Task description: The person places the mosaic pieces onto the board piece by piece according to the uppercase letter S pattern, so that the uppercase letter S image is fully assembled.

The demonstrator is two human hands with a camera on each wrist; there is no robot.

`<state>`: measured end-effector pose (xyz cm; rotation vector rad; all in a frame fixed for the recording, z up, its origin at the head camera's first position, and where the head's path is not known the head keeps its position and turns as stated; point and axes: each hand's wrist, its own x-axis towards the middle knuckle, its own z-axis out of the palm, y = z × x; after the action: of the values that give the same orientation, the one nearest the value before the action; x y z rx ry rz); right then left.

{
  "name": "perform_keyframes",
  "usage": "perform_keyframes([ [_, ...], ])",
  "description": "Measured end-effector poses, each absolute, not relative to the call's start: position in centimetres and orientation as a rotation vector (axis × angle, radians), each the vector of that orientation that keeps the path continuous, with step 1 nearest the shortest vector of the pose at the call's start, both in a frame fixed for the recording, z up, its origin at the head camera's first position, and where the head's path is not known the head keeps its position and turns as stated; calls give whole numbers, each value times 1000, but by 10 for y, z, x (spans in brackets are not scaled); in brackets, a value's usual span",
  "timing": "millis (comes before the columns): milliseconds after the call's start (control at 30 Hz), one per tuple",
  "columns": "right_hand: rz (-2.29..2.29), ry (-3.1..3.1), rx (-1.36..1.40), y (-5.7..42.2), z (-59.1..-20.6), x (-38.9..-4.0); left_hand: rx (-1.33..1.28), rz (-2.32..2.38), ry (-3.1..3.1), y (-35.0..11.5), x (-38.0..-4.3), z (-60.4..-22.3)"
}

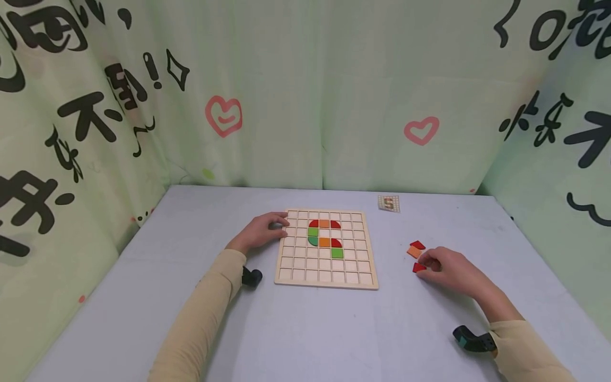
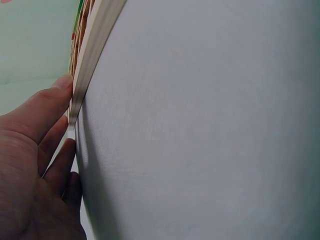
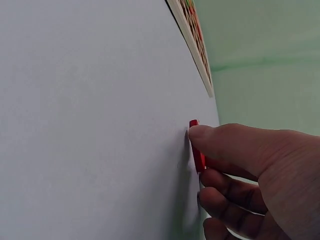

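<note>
A wooden grid board (image 1: 296, 276) lies on the table with red, orange and green tiles set in an S-like pattern in its upper part. My left hand (image 1: 261, 231) rests at the board's left edge, its thumb and fingertips touching the rim (image 2: 92, 55). To the right of the board, my right hand (image 1: 448, 269) pinches a small red tile (image 3: 197, 150) between thumb and fingers, low over the tabletop. Just beyond those fingers lie an orange tile (image 1: 413, 252) and another red tile (image 1: 418, 244).
A small patterned card (image 1: 389, 203) lies near the table's back edge, right of the board. Printed curtains (image 1: 305, 106) enclose the white-covered table (image 1: 305, 334) at the back and sides. Each wrist wears a black strapped device (image 1: 472, 339).
</note>
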<state>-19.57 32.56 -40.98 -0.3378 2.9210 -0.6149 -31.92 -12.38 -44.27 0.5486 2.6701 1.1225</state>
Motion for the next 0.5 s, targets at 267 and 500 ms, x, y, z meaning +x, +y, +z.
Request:
perform_keyframes([
  [267, -656, 2945, -403, 325, -414, -189, 536, 1120, 2669, -124, -319, -442],
  [500, -644, 2962, -433, 316, -414, -189, 523, 1122, 2662, -123, -318, -443],
])
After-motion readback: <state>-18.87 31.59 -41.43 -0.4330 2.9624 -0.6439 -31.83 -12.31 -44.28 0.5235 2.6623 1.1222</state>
